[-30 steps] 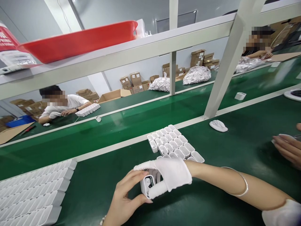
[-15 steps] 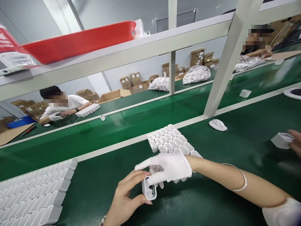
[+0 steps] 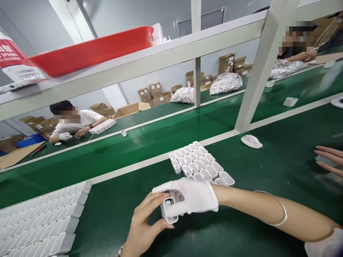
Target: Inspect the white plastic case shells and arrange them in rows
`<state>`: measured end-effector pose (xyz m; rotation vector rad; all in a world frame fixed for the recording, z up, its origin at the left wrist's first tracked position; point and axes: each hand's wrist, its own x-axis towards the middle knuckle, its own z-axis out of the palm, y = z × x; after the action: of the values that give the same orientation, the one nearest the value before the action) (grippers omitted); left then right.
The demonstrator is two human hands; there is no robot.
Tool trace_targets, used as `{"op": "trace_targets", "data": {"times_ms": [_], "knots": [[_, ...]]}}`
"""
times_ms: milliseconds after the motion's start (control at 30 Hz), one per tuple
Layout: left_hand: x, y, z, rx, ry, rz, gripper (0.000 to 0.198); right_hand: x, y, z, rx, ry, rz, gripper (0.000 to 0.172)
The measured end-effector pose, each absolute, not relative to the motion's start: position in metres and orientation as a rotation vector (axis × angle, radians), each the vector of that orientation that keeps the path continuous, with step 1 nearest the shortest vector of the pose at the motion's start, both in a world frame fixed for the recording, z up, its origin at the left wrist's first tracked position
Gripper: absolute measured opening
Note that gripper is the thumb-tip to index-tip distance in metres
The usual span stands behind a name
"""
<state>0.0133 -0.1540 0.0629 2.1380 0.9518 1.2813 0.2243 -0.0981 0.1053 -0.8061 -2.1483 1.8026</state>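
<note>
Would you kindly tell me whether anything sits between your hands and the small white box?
Nothing visible does: the left hand grips the small white box directly, and the gloved right hand touches its open top.

This is a factory packing line: long green conveyor belts (image 3: 160, 139) run side by side under a white metal frame (image 3: 252, 78), with a red tray (image 3: 88, 50) on its top shelf. A worker (image 3: 80, 119) sits at the far belt, and small white cases (image 3: 199, 162) stand in tight blocks on the near bench. Behind, along the wall, cardboard cartons (image 3: 154, 93) are stacked beside clear bags of white parts (image 3: 226, 82).
</note>
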Motion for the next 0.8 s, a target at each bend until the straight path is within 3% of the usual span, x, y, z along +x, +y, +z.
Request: {"op": "trace_targets", "data": {"times_ms": [167, 367, 533, 700, 800], "knots": [[0.012, -0.155, 0.061, 2.232, 0.966, 1.303, 0.046, 0.212, -0.107, 0.098, -0.818, -2.057, 1.77, 0.065], [0.009, -0.156, 0.061, 2.251, 0.979, 1.325, 0.045, 0.211, -0.107, 0.094, -0.767, -1.97, 1.81, 0.052], [0.006, -0.153, 0.059, 2.131, 0.908, 1.363, 0.047, 0.221, -0.094, 0.095, -0.586, -1.892, 2.081, 0.074], [0.006, -0.155, 0.058, 2.127, 0.907, 1.328, 0.049, 0.225, -0.093, 0.102, -0.614, -2.01, 1.995, 0.084], [0.005, -0.156, 0.058, 2.117, 0.91, 1.295, 0.047, 0.228, -0.095, 0.108, -0.627, -2.146, 1.867, 0.079]]}}
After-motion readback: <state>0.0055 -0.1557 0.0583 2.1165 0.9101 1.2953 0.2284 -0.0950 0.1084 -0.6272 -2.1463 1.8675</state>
